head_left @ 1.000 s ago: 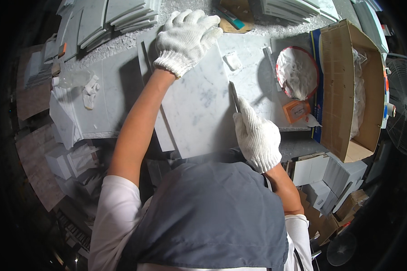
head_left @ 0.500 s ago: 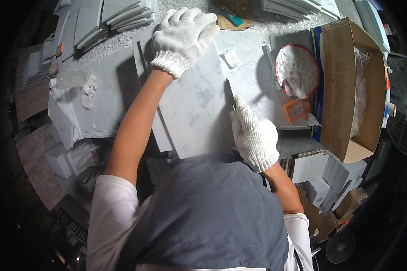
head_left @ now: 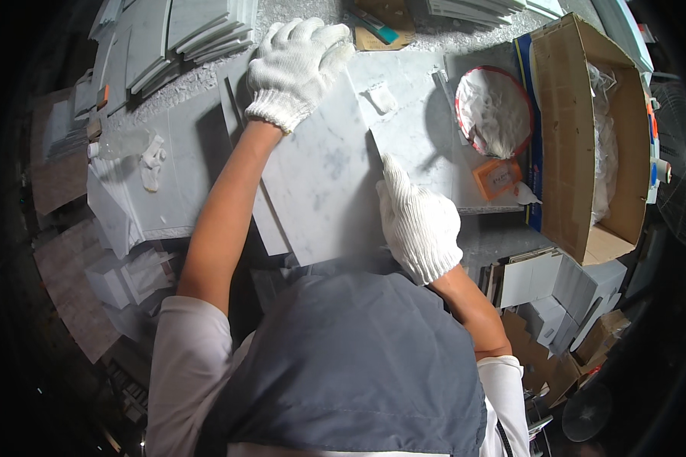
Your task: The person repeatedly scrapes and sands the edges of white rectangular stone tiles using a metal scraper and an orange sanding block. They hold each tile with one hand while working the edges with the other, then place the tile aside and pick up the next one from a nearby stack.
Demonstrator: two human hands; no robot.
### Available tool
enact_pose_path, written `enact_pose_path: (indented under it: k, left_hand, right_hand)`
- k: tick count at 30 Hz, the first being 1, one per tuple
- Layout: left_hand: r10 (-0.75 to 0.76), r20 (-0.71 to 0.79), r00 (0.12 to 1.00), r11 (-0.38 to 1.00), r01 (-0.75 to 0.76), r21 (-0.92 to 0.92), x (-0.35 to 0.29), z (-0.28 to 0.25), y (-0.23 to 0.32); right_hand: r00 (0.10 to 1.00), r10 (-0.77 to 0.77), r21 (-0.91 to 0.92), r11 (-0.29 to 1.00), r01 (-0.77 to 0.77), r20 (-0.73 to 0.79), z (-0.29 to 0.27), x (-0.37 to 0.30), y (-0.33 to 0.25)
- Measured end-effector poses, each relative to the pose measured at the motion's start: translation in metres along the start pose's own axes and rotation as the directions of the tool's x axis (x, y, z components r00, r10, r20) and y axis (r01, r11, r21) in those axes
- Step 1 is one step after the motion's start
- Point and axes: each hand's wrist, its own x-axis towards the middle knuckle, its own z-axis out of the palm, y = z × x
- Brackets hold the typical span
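Observation:
A grey-veined white marble slab (head_left: 324, 171) lies lengthwise in front of me, on top of another pale slab (head_left: 274, 221) whose left edge sticks out. My left hand (head_left: 293, 72), in a white knit glove, rests flat on the slab's far end with its fingers stretched out. My right hand (head_left: 421, 221), gloved alike, is closed at the slab's right edge. From it a thin dark blade (head_left: 376, 146) points away along that edge, its index finger extended over it. The rest of the tool is hidden in the glove.
To the right stand a red-rimmed round tub (head_left: 495, 110) of whitish material, an orange box (head_left: 498, 179) and an open cardboard box (head_left: 564, 137). Stacked tiles (head_left: 206, 27) lie far left. A teal-handled tool (head_left: 377, 29) sits beyond the slab, a clear bottle (head_left: 122, 143) at left.
The whole view has shifted slightly. My right hand has slid a little farther along the slab's edge and covers more of the blade. My left hand stays in place on the slab.

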Motion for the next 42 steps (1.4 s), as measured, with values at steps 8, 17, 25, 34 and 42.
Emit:
enact_pose_path:
  k: [8, 17, 25, 34, 42]
  left_hand:
    - [-0.005, 0.035, 0.999, 0.999, 0.006, -0.035, 0.002, -0.005, -0.001]
    - [0.034, -0.041, 0.999, 0.999, -0.034, -0.015, 0.002, -0.004, 0.0]
    - [0.014, 0.009, 1.0, 1.0, -0.014, -0.003, 0.002, 0.0, -0.003]
    - [0.015, -0.008, 1.0, 1.0, -0.015, -0.023, 0.001, -0.005, 0.001]
    - [0.035, -0.036, 0.999, 0.999, -0.036, -0.02, 0.003, -0.001, -0.001]
  right_hand:
    - [0.99, -0.001, 0.207, 0.978, 0.03, -0.14, 0.006, -0.001, 0.009]
    - [0.994, 0.058, 0.105, 0.993, -0.048, -0.092, 0.007, -0.014, 0.004]
    - [0.995, 0.033, 0.138, 0.99, -0.019, -0.098, 0.003, -0.011, 0.001]
    - [0.999, 0.031, 0.086, 0.996, -0.027, -0.042, 0.003, -0.007, 0.0]
    - [0.998, 0.058, 0.106, 0.993, -0.061, 0.032, -0.001, -0.011, -0.004]
